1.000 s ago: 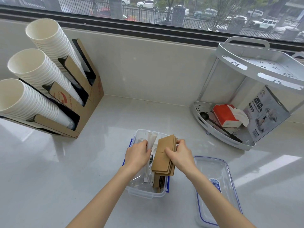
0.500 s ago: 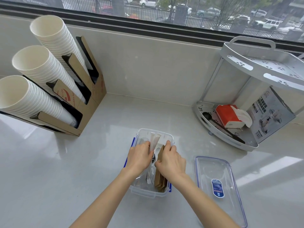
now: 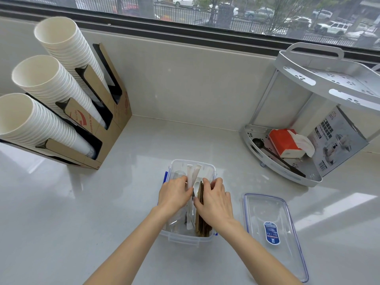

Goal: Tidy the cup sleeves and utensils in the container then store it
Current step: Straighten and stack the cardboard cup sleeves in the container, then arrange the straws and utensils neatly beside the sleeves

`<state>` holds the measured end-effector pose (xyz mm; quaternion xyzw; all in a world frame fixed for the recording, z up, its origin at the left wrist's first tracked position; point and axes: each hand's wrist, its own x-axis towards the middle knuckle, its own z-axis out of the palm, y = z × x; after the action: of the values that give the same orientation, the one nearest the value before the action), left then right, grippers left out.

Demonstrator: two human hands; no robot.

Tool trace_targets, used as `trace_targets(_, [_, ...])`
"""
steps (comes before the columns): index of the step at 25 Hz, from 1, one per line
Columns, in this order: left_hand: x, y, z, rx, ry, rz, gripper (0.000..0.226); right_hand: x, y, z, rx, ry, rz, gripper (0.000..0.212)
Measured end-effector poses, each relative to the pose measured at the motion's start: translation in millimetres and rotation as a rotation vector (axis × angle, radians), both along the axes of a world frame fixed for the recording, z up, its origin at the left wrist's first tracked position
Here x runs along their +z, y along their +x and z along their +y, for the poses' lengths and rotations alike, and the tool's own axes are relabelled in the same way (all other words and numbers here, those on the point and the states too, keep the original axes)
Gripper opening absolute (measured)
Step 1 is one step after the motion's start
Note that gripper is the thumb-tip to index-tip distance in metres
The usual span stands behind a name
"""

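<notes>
A clear plastic container (image 3: 185, 240) with blue clips stands on the counter in front of me. Brown cardboard cup sleeves (image 3: 202, 228) stand on edge along its right side. White wrapped utensils (image 3: 192, 177) lie along the middle. My right hand (image 3: 214, 200) rests on top of the sleeves, fingers curled around the stack. My left hand (image 3: 174, 193) presses against the utensils on the left side. The container's clear lid (image 3: 273, 233), with a blue label, lies flat to the right.
A cardboard holder (image 3: 115, 124) with three stacks of white paper cups stands at the back left. A grey two-tier corner shelf (image 3: 308, 179) at the back right carries a red tissue pack, a black spoon and a box. A window runs behind.
My right hand has turned the sleeve stack from lying tilted above the container to standing on edge inside it, and pushed it down. My left hand has stayed on the utensils.
</notes>
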<state>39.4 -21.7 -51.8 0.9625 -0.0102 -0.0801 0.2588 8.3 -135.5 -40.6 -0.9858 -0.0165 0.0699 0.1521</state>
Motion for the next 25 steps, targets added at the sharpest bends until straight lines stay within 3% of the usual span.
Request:
trace_targets(13, [19.6,2.4,27.2,-0.102,-0.109,0.005,0.031,13.6,-1.6,-3.8,0.066,0.115,-0.075,0.031])
trace_targets(19, [20.6,-8.4,42.6,-0.319,0.224,0.112,0.05,12.5,-14.4,3.2,0.167,0.077,0.096,0.041])
trace_targets(25, [10.8,-17.5,40.4,-0.376,0.395,0.032,0.058,9.9,-17.4,7.8,0.179,0.053,0.055,0.032])
